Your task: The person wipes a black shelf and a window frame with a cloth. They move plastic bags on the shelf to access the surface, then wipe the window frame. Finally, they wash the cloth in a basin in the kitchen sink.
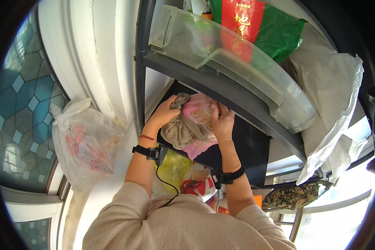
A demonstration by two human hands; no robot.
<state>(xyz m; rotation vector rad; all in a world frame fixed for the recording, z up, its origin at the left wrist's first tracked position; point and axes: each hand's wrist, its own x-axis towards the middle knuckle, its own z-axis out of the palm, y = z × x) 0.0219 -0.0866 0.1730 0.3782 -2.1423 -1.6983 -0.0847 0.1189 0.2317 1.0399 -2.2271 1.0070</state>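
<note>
My left hand (166, 112) is closed on a crumpled grey-brown cloth (182, 129), which hangs down from it. Right beside it, my right hand (222, 120) grips the edge of a pink plastic bag (195, 151). Part of the cloth lies over the bag. Something yellowish-brown shows through the bag's film, too unclear to name. Both hands are over a black shelf board (250, 150), below a dark metal shelf rail (193, 75). The fingertips of my right hand are partly hidden behind the bag.
A clear plastic bin (237, 56) sits on the upper shelf with a green and red bag (268, 34) behind its front. White bags (325, 93) hang over the right side. A knotted plastic bag (87, 143) is at the left wall. Below are a yellow bag (175, 168) and red-white packaging (200, 187).
</note>
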